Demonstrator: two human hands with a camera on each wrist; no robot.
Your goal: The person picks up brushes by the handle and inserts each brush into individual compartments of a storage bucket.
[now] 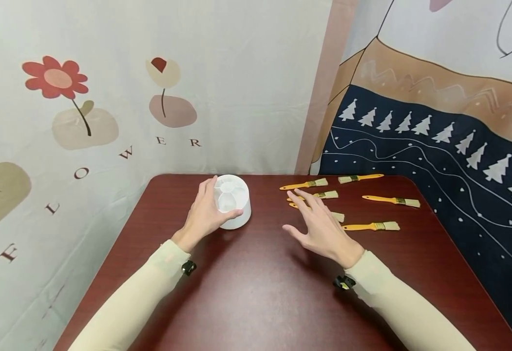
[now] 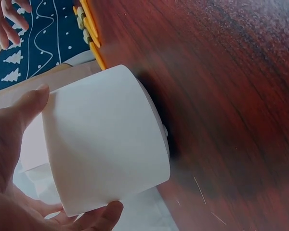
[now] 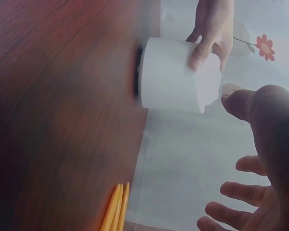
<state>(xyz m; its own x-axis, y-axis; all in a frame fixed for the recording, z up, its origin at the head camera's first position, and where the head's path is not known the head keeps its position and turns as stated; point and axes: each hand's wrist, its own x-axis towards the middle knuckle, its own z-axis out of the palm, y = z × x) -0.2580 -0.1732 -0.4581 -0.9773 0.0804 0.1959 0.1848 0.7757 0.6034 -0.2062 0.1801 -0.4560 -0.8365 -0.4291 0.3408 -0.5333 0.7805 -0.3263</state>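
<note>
The left hand point(image 1: 203, 207) grips the rim of a white holder point(image 1: 237, 223), upright at the far side of the table point(image 1: 247, 292), left of centre; whether its base touches the wood I cannot tell. If that grip is mostly at the top, a knock could tip or slide the holder. Farther right, apart from it, the right hand point(image 1: 323, 229) holds nothing, fingers spread. Yellow-handled brushes point(image 1: 371, 226) lie beyond and right of it; lying so close together, one could be nudged by a careless reach.
</note>
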